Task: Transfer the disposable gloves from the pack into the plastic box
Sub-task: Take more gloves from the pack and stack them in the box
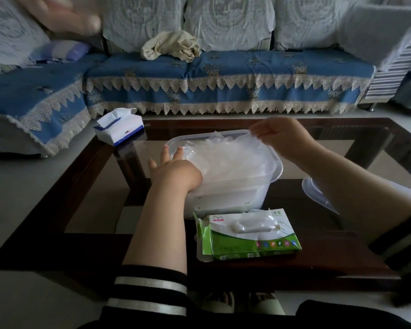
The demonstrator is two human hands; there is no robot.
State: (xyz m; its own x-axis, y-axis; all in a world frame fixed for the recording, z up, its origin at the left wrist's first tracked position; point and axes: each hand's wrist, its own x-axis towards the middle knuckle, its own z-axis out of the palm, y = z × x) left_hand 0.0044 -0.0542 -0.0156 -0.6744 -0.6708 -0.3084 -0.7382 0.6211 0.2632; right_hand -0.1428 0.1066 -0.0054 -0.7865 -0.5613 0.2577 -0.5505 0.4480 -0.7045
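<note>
A blurred hand-like shape (pixel 64 16) smears across the top left corner. The clear round plastic lid (pixel 314 189) is mostly hidden behind the right forearm. The left hand's (pixel 173 170) fingertips vanish under the heap of thin clear gloves (pixel 225 160). Print on the green-and-white glove pack (pixel 249 236) is too small to read.

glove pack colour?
Green and white glove pack, with small coloured icons; head view.

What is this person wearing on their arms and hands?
Both hands, the left hand and the right hand, are bare, with no gloves or jewellery visible. The forearms are uncovered too: dark sleeves with pale stripes at the cuffs are pushed up toward the elbows.
</note>
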